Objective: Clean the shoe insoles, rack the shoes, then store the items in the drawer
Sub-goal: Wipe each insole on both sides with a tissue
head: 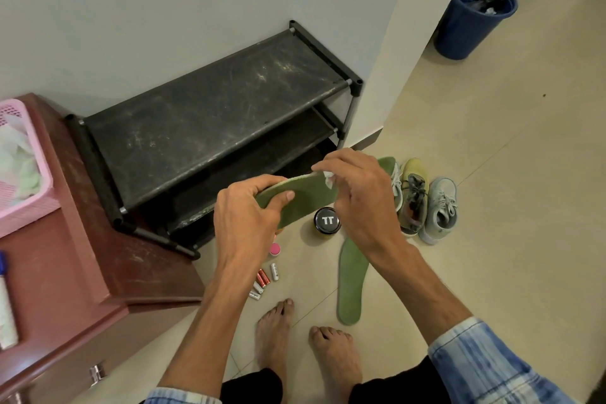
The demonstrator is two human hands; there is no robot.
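My left hand grips one end of a green insole, thumb on top. My right hand pinches a small white wipe against the insole's upper edge. A second green insole lies flat on the floor below my right wrist. Three shoes stand on the floor to the right: a yellow-green one, a pale grey one and another mostly hidden behind my right hand. The black shoe rack stands against the wall. The brown drawer cabinet is at the left.
A black jar with a "TT" lid, a pink-capped item and several batteries lie on the floor near the rack. A pink basket sits on the cabinet. A blue bin stands far right. My bare feet are below.
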